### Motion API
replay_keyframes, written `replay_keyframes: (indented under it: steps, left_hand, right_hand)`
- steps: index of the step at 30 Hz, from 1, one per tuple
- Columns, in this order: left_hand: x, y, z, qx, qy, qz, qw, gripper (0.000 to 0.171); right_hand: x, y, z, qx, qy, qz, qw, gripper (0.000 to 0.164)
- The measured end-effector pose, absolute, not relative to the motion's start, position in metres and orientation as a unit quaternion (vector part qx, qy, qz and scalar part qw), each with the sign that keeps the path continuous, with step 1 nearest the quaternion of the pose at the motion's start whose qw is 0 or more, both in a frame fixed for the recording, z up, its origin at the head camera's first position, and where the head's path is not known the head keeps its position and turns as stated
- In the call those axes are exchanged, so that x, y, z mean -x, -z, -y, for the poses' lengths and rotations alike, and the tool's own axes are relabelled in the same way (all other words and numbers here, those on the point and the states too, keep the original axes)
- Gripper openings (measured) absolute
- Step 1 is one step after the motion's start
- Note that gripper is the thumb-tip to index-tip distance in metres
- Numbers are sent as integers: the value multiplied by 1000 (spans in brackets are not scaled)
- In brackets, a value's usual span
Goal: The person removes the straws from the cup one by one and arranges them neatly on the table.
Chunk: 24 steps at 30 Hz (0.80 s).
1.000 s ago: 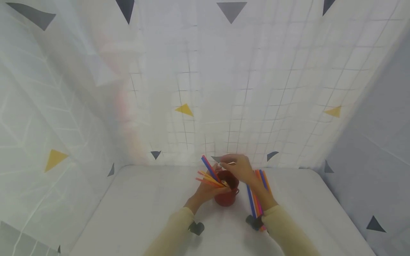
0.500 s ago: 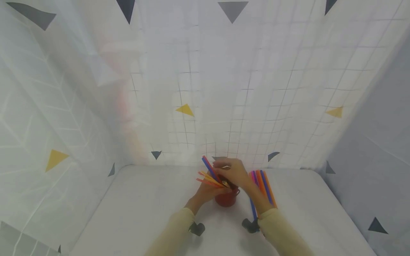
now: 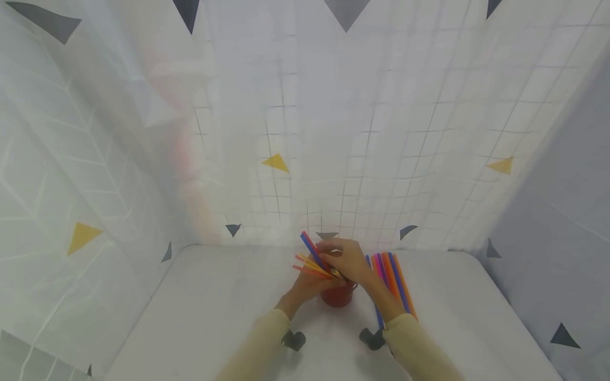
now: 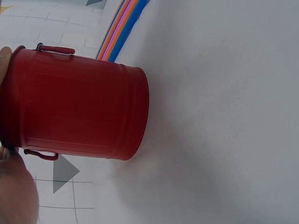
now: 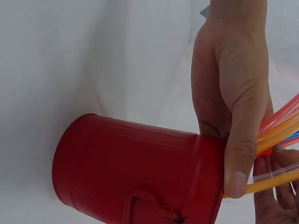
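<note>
A small red metal bucket (image 3: 337, 297) with side handles stands on the white table. My left hand (image 3: 306, 286) grips its rim, the thumb (image 5: 238, 177) pressed along the outside in the right wrist view. Red, orange, yellow and blue plastic tubes (image 3: 310, 246) lean out of its mouth to the left, beside the left hand's fingers. Over the mouth is my right hand (image 3: 350, 259), fingers bent, close to the blue and red tubes. Whether it pinches one is hidden. The left wrist view shows the bucket's side (image 4: 79, 102) with fingers at its rim.
More coloured tubes (image 3: 397, 280) lie side by side on the table, right of the bucket and partly behind the right forearm. A white patterned sheet (image 3: 314, 132) rises behind the table (image 3: 214, 317). Dark wrist cameras (image 3: 294, 341) hang under both sleeves.
My right hand has come down and left from above the bucket's far right edge to its mouth, beside the tubes. The left hand and bucket have hardly moved.
</note>
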State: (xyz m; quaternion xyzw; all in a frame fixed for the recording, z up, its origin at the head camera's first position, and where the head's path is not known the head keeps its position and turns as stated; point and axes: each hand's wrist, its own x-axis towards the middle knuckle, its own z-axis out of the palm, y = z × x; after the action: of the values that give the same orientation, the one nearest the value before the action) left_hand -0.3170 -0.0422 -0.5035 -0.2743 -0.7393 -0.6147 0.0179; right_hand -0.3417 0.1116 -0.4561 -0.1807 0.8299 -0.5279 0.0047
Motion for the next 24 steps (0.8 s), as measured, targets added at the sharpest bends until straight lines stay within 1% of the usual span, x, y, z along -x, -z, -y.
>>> replay_keyframes:
  steps: [6, 10, 13, 17, 19, 24]
  left_hand:
    - [314, 499, 43, 265, 604, 751, 21, 73]
    - [313, 497, 43, 251, 598, 761, 12, 75]
    - [314, 497, 43, 252, 600, 759, 5, 71]
    - [315, 499, 43, 262, 612, 746, -1, 61]
    - [316, 501, 43, 260, 616, 744, -3, 59]
    - [316, 503, 42, 249, 611, 751, -10, 64]
  right_hand:
    - [342, 456, -111, 180, 536, -825, 9, 28]
    - [343, 457, -111, 188, 531, -826, 1, 29]
    - [343, 457, -110, 186, 524, -831, 2, 30]
    - [342, 455, -108, 168, 515, -840, 14, 30]
    - [341, 456, -107, 163, 510, -844, 14, 30]
    - [342, 459, -105, 167, 506, -846, 1, 29]
